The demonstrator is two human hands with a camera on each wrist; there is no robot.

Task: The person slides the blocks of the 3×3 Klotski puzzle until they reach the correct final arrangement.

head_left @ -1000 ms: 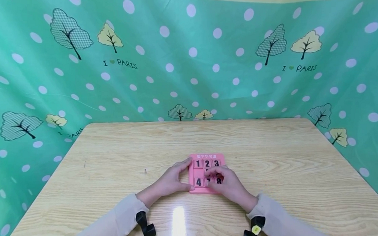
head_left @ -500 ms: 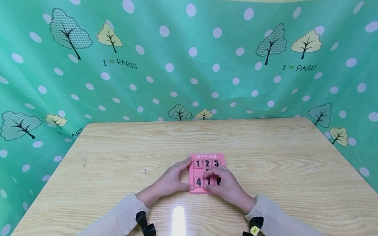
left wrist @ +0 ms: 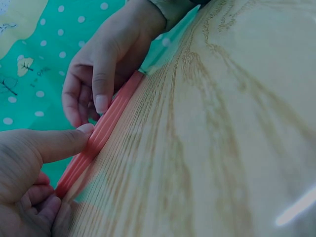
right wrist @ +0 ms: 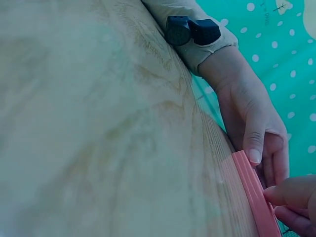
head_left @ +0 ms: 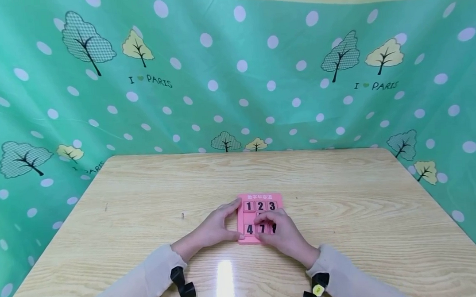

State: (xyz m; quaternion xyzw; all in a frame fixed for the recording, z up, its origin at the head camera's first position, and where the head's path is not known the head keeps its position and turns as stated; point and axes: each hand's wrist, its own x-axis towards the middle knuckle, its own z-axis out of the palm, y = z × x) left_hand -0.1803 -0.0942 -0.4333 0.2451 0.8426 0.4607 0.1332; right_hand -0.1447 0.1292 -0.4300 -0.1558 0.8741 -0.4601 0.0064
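Observation:
A pink number slide puzzle (head_left: 241, 223) lies flat on the table. Its top row reads 1, 2, 3, with 4 and 7 visible in the bottom row. A gap shows at the left of the middle row. My left hand (head_left: 215, 227) holds the puzzle's left side, fingers near the upper corner and thumb at the lower one. Over the right part rests my right hand (head_left: 285, 235), its bent index finger by the middle row and its thumb at the bottom edge, apart from each other. It covers most of the middle row and part of the 8.
The puzzle lies on a light wood-grain table (head_left: 144, 192). A green dotted curtain (head_left: 235, 77) hangs behind and along the sides. Each sleeved wrist wears a black strap-on device, seen at the left wrist (head_left: 183, 286) and right wrist (head_left: 317, 287).
My right hand has slid slightly left across the tiles, covering more of the 8. The left hand and the puzzle have stayed in place.

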